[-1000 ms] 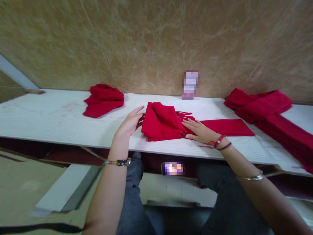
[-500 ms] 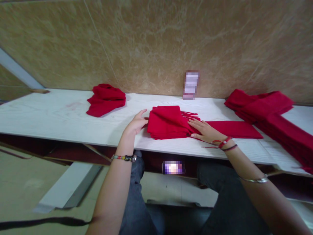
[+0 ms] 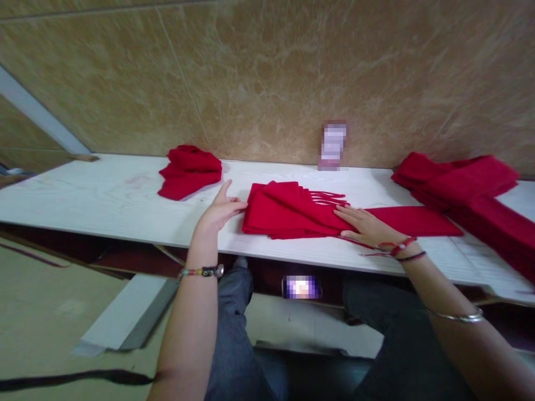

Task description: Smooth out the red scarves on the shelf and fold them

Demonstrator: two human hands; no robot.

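Observation:
A red fringed scarf (image 3: pixel 284 209) lies partly folded on the white shelf, with layers stacked at its left and a flat strip reaching right. Strands of fringe stick out along its far side. My right hand (image 3: pixel 368 224) rests flat on the scarf, fingers stretched out, to the right of the stacked layers. At the scarf's left end is my left hand (image 3: pixel 219 211), thumb raised apart and fingertips at the folded edge. No grip on the cloth shows there.
Another red cloth (image 3: pixel 191 172) lies crumpled at the left by the tiled wall. More long red scarves (image 3: pixel 460 181) are piled at the right. A blurred upright object (image 3: pixel 333 145) leans on the wall. Below the white shelf (image 3: pixel 104 206), a lit blurred screen (image 3: pixel 301 287) shows.
My left hand has moved left, and the scarf's folded left end now reaches further left with its layers shifted. My right hand stays flat on the scarf. The view has shifted slightly.

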